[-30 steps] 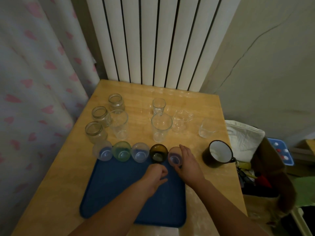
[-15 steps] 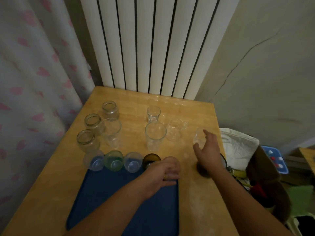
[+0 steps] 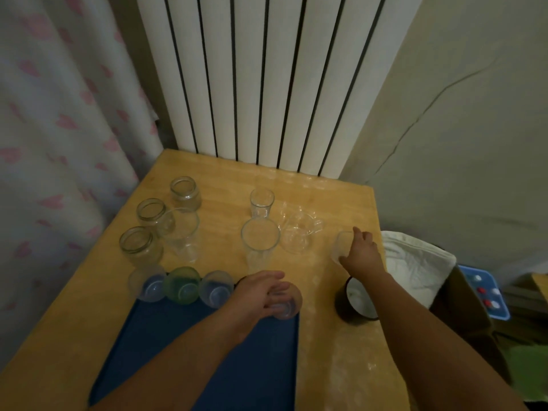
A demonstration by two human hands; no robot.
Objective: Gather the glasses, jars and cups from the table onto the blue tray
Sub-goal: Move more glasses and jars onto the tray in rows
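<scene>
A white ribbed radiator [image 3: 261, 78] stands behind the wooden tabletop [image 3: 335, 366]. A curtain with pink hearts [image 3: 59, 137] hangs left; the cracked wall [image 3: 462, 120] is right. The light is dim.

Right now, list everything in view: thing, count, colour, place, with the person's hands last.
small cups: four seen, bluish clear, green, bluish clear and pinkish clear, in a row on the tray's far edge; a dark one is mostly hidden by the left hand
blue tray: one, blue, near side of the table
jars: three, clear glass, far left of the table
tall glasses: three, clear, left-middle and centre of the table
handled glass cup: one, clear, right of centre
short glass: one, clear, at the right edge
mug: one, dark outside, white inside, right of the tray
table: one, light wood
radiator: one, white, behind the table
curtain: one, pale with pink hearts, left
left hand: on the pinkish cup
right hand: gripping the short glass
</scene>
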